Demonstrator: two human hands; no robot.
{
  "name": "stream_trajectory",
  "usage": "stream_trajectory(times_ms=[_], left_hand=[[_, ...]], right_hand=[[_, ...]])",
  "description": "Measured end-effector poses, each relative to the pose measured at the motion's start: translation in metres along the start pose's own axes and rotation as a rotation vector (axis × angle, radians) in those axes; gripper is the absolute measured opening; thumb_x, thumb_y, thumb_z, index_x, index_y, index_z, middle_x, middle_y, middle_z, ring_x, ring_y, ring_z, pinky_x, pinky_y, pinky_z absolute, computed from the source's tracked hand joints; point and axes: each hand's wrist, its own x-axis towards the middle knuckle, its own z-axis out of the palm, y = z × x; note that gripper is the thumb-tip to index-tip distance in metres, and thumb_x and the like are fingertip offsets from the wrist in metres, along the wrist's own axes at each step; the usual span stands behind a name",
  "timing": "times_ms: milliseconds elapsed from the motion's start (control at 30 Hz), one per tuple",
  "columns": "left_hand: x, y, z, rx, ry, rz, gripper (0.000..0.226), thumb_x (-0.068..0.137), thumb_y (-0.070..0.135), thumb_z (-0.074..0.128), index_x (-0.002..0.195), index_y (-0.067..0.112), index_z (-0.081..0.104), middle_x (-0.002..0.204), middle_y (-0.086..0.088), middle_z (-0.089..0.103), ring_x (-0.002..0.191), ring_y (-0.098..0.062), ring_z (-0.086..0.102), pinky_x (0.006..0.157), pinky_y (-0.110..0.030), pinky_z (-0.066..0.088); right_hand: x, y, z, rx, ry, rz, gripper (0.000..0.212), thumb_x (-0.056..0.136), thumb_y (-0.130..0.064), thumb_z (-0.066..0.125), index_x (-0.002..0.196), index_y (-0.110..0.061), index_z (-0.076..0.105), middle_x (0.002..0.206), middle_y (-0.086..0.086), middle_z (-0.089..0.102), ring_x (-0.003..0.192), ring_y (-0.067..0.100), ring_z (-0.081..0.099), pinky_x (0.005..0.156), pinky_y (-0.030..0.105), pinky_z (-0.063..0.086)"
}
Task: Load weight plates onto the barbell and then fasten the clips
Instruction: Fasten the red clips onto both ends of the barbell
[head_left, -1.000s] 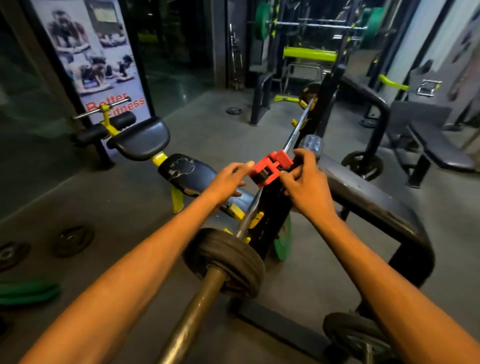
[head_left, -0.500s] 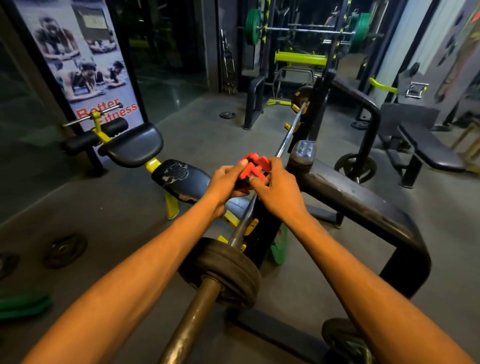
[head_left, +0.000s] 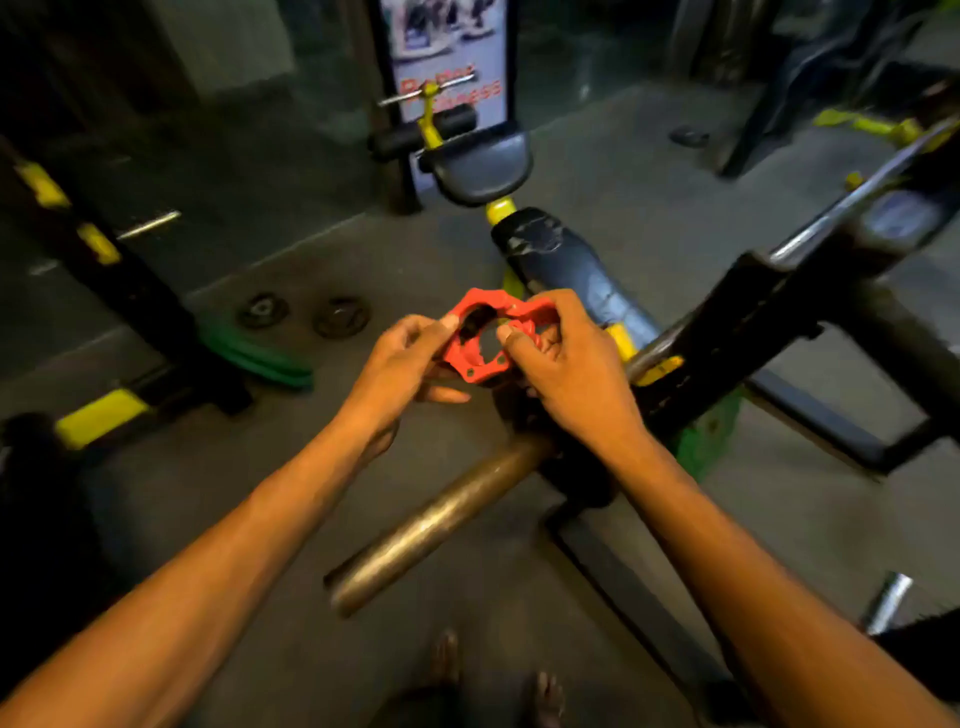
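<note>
A: Status? 
B: Both hands, left hand (head_left: 400, 358) and right hand (head_left: 566, 374), pinch the red clip (head_left: 485, 340) at frame centre, above the barbell sleeve (head_left: 436, 525).
A: Risk? 
B: Misaligned bore could jam, likely.

Red clip (head_left: 485, 338), brassy barbell sleeve (head_left: 436, 525) — green plates (head_left: 260, 358), yellow-marked black rack (head_left: 98, 415)

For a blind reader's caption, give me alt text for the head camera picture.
Both hands, left hand and right hand, hold a red barbell clip in the air above the bare end of a barbell sleeve. Loose weight plates lie on the gym floor behind.
</note>
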Motion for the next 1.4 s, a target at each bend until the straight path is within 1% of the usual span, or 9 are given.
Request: stream_trajectory(times_ms=[267, 400, 533, 733, 900, 1067, 1200, 1300, 1400], left_hand=[[-0.12, -0.051, -0.107, 0.156, 0.006, -0.085, 0.029, 0.101, 0.02, 0.055, 0.127, 0.012, 0.064, 0.114, -0.022, 0.072, 0.095, -0.03, 0.072, 0.072, -0.051, 0.061], [-0.147, -0.09, -0.142, 0.177, -0.028, -0.062, 0.022, 0.099, 0.013, 0.058, 0.117, 0.016, 0.07, 0.1, -0.007, 0.075, 0.087, -0.02, 0.071, 0.071, -0.048, 0.061], [-0.164, -0.126, -0.168, 0.16, -0.099, -0.05, 0.026, 0.09, 0.023, 0.062, 0.115, 0.02, 0.072, 0.101, -0.006, 0.077, 0.084, -0.016, 0.071, 0.064, -0.035, 0.061], [-0.164, -0.16, -0.194, 0.162, -0.226, -0.056, 0.044, 0.086, 0.024, 0.058, 0.127, 0.01, 0.067, 0.109, -0.008, 0.074, 0.088, -0.011, 0.071, 0.064, -0.029, 0.061], [-0.15, -0.176, -0.193, 0.134, -0.293, -0.091, 0.037, 0.085, 0.018, 0.058, 0.12, 0.017, 0.067, 0.109, -0.001, 0.073, 0.091, -0.008, 0.07, 0.069, -0.033, 0.063], [-0.139, -0.176, -0.177, 0.079, -0.346, -0.145, 0.038, 0.1, -0.001, 0.043, 0.115, 0.026, 0.065, 0.108, 0.003, 0.072, 0.09, -0.001, 0.072, 0.076, -0.029, 0.061], [-0.12, -0.169, -0.155, 0.028, -0.399, -0.176, 0.032, 0.104, 0.019, 0.04, 0.122, 0.025, 0.065, 0.113, 0.004, 0.072, 0.104, -0.007, 0.069, 0.086, -0.03, 0.058], [-0.094, -0.16, -0.129, 0.062, -0.444, -0.131, 0.028, 0.106, 0.023, 0.043, 0.123, 0.021, 0.065, 0.115, 0.0, 0.07, 0.1, -0.004, 0.065, 0.092, -0.023, 0.051], [-0.063, -0.15, -0.098, 0.127, -0.496, -0.107, 0.03, 0.105, 0.019, 0.046, 0.13, 0.016, 0.062, 0.115, 0.001, 0.068, 0.085, 0.011, 0.064, 0.08, -0.009, 0.048]], right_hand=[[-0.099, -0.03, 0.072, 0.068, -0.299, -0.023, 0.047, 0.08, -0.046, 0.071, 0.119, -0.023, 0.058, 0.074, -0.015, 0.055, 0.073, 0.008, 0.056, 0.078, 0.036, 0.055], [-0.148, -0.039, 0.103, -0.022, -0.299, -0.005, 0.054, 0.083, -0.035, 0.078, 0.129, -0.019, 0.054, 0.083, -0.016, 0.054, 0.079, 0.006, 0.054, 0.076, 0.025, 0.045], [-0.194, -0.051, 0.128, -0.095, -0.281, 0.081, 0.059, 0.082, -0.036, 0.078, 0.132, -0.021, 0.051, 0.083, -0.012, 0.061, 0.079, 0.011, 0.061, 0.078, 0.034, 0.052], [-0.227, -0.057, 0.158, -0.224, -0.219, 0.136, 0.071, 0.081, -0.039, 0.08, 0.142, -0.024, 0.046, 0.12, -0.006, 0.062, 0.107, 0.015, 0.063, 0.085, 0.026, 0.047], [-0.24, -0.05, 0.173, -0.359, -0.185, 0.085, 0.074, 0.084, -0.046, 0.075, 0.145, -0.025, 0.04, 0.136, -0.002, 0.057, 0.118, 0.017, 0.06, 0.092, 0.035, 0.053], [-0.243, -0.042, 0.17, -0.423, -0.127, 0.04, 0.072, 0.089, -0.049, 0.069, 0.148, -0.024, 0.036, 0.129, -0.003, 0.053, 0.111, 0.015, 0.058, 0.085, 0.035, 0.053], [-0.233, -0.018, 0.16, -0.355, -0.016, 0.135, 0.072, 0.084, -0.047, 0.078, 0.142, -0.021, 0.044, 0.123, -0.004, 0.056, 0.105, 0.009, 0.058, 0.086, 0.03, 0.051], [-0.215, 0.002, 0.149, -0.239, 0.138, 0.317, 0.062, 0.072, -0.046, 0.088, 0.119, -0.018, 0.058, 0.105, -0.004, 0.065, 0.087, 0.007, 0.061, 0.076, 0.022, 0.05], [-0.195, 0.026, 0.134, -0.048, 0.265, 0.536, 0.048, 0.071, -0.042, 0.091, 0.09, -0.011, 0.06, 0.074, 0.003, 0.069, 0.06, 0.012, 0.062, 0.054, 0.019, 0.047]])
